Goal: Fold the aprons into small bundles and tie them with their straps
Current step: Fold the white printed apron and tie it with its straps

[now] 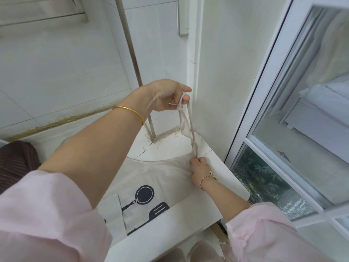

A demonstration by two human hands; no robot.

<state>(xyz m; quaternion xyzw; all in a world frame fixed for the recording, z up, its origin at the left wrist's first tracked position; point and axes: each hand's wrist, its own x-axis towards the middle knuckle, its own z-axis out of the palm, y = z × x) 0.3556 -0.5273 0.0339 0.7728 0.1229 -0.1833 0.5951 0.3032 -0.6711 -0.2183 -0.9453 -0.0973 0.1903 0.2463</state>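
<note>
The apron (pixel 151 178) is spread flat on a white table (pixel 188 214), with its printed pan and spatula turned up and its top edge pointed toward the corner of the wall. From the apron's upper right corner the strap (pixel 186 127) is drawn up in a narrow loop, so that its long axis runs steeply from the cloth toward that corner. The top of the loop is pinched between thumb and forefinger of the left hand (pixel 166 95). That hand is raised well above the table, with the forearm stretched forward across the apron and a gold bangle (pixel 130 110) on the wrist. The foot of the strap, where it meets the cloth, is gripped by the curled fingers of the right hand (pixel 199 167). The right hand is set low on the apron's corner, with a thin bracelet (pixel 206 178) on its wrist. The strap is thus stretched between the two hands, one side of the loop hanging a little looser than the other. The right hand is the nearer to the body of the apron and the left the farther. The apron is judged to be not yet folded, so the strap would have to be laid down along the cloth first. A metal pipe (pixel 130 44) is seen behind the left hand, and a brown striped cloth (pixel 17 157) at the left edge.
</note>
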